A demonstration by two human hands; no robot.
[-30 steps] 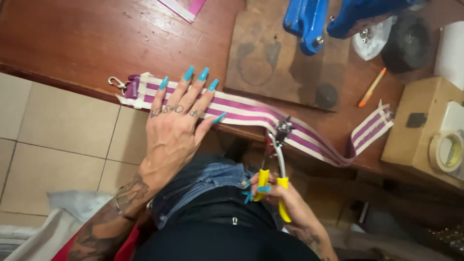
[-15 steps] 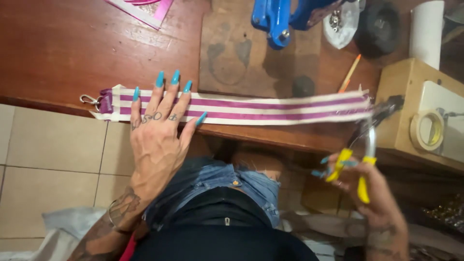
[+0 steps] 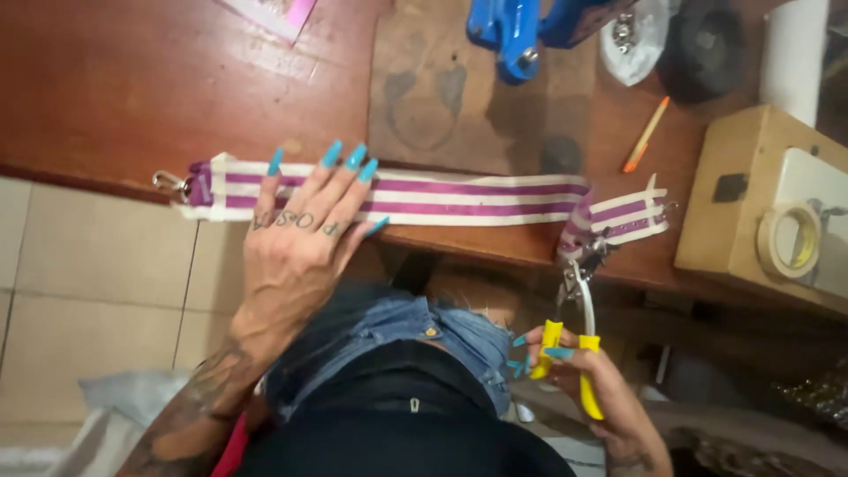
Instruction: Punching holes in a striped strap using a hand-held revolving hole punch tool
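Note:
A purple and white striped strap (image 3: 459, 196) lies along the front edge of the wooden table (image 3: 132, 88), with a metal clasp (image 3: 168, 184) at its left end. My left hand (image 3: 305, 230) presses flat on the strap's left part, fingers spread. My right hand (image 3: 587, 380) is below the table edge and grips yellow-handled pliers (image 3: 570, 344). The pliers' jaws meet the metal fitting at the strap's folded right end (image 3: 618, 221), which is bent back over itself.
A brown leather pad (image 3: 459, 97) lies behind the strap. A blue press tool (image 3: 521, 26) stands at the back. An orange pencil (image 3: 647, 134) and a wooden box with a tape roll (image 3: 791, 243) sit at the right. Tiled floor shows at the left.
The strap's right end has folded back and pulled toward the table edge. My right hand with the pliers moved left and down, jaws now at that end. My left hand stays pressed on the strap.

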